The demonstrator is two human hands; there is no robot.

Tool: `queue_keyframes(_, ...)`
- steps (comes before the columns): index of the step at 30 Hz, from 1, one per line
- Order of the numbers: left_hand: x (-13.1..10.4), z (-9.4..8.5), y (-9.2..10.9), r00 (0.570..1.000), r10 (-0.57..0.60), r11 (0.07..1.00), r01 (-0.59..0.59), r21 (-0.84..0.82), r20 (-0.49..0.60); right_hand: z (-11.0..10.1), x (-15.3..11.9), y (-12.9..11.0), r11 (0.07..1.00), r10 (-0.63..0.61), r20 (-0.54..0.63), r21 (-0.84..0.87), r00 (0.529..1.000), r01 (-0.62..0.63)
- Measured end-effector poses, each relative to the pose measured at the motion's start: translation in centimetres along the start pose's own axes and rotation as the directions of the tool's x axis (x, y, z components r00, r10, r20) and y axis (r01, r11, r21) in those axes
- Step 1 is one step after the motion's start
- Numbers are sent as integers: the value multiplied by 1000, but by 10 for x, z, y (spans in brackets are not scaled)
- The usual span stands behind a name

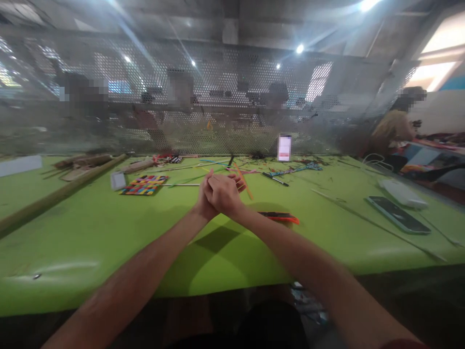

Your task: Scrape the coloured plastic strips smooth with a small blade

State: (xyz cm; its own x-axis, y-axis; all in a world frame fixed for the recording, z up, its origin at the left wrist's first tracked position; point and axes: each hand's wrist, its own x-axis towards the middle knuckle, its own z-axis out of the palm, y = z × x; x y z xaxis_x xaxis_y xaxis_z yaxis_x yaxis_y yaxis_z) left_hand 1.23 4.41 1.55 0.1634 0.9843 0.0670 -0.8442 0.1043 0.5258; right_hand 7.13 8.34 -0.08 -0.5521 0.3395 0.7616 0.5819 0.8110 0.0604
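Observation:
My left hand point(204, 198) and my right hand point(225, 193) are closed together over the middle of the table, the right lying over the left. Whatever they hold, if anything, is hidden between them. Narrow strips fan out around the hands, among them an orange strip point(246, 185) and a green strip point(181, 181); whether these are gripped or lie behind is unclear. Left of the hands lies a colourful woven square point(145, 185). An orange-red and black tool point(281, 217), perhaps a cutter, rests beside my right forearm.
The table has a green cover point(90, 232). A long pole point(61, 194) lies at left, near a small white box point(117, 181). Behind are a pen point(276, 179) and an upright phone point(284, 148). Another phone point(397, 214), a white device point(402, 192) and a thin stick point(378, 224) lie right.

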Motion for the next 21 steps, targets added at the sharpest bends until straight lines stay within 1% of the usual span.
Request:
queue_keyframes(3,1,-1,-1,998,5,1000,-4,9,-64,7,-2,-1,1000,20,-9,11,1000,-19)
queue_keyframes(7,2,-5,-6,994,-20,1000,23,18,-107,13,-8,1,999,38,-29,27,999,-37)
queue_keyframes(11,5,-12,-6,993,-61,998,64,27,-98,19,-10,1,995,74,-35,64,997,-71)
queue_keyframes(15,6,-16,0,997,-51,996,55,64,-64,25,-8,-2,993,114,-94,29,989,-112)
queue_keyframes(17,5,-16,3,998,-25,996,31,84,-65,23,-9,-4,995,102,-125,19,987,-101)
queue_keyframes(21,6,-16,6,997,24,995,-17,98,-70,15,-12,-3,1000,2,-182,13,983,0)
